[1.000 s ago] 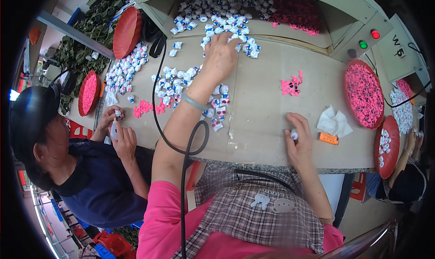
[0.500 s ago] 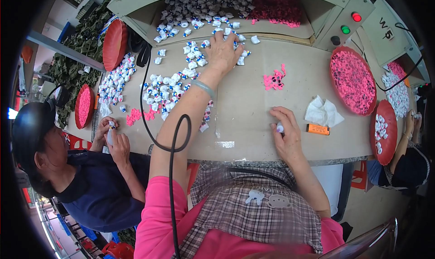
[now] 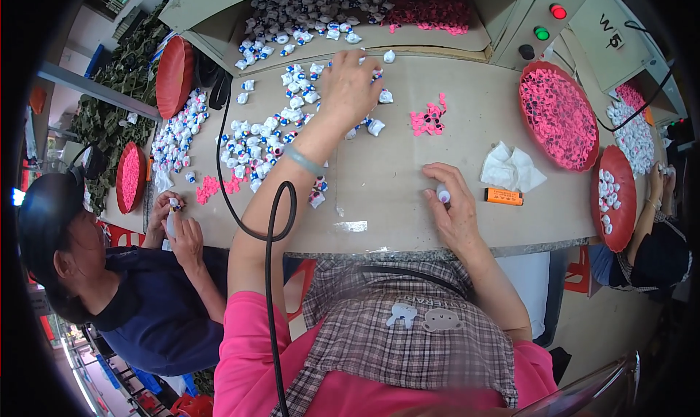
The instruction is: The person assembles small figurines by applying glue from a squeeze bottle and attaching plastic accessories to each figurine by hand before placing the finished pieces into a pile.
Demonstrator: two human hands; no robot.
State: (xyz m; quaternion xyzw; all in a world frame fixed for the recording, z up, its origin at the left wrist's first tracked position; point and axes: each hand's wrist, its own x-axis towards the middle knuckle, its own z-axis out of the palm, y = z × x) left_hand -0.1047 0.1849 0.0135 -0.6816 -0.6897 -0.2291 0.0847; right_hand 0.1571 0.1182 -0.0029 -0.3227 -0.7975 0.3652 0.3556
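Observation:
My left hand [image 3: 348, 89] reaches to the far side of the table, palm down over small white-and-blue figure pieces [image 3: 295, 82]. Its fingers are bent and apart, with the tips partly hidden; pieces lie around them, and a couple sit beside the wrist. Between the pile and me, more such pieces [image 3: 251, 147] are spread under and left of my forearm. My right hand [image 3: 458, 211] rests near the front edge, curled around a small white bottle [image 3: 443, 194] with a purplish tip, mostly hidden in the palm. Pink cut-out pieces [image 3: 429, 119] lie beyond it.
A cream shelf unit [image 3: 437, 52] holds heaped white and pink pieces. On the right are a tissue [image 3: 510, 168], an orange box [image 3: 503, 196] and red trays [image 3: 522, 100]. A black cable [image 3: 270, 271] loops before my left arm. Co-workers sit at both sides.
My left hand has drawn back slightly across the pieces, and a few now lie nearer, beside its wrist. My right hand keeps its hold on the bottle. The whole view has shifted a little.

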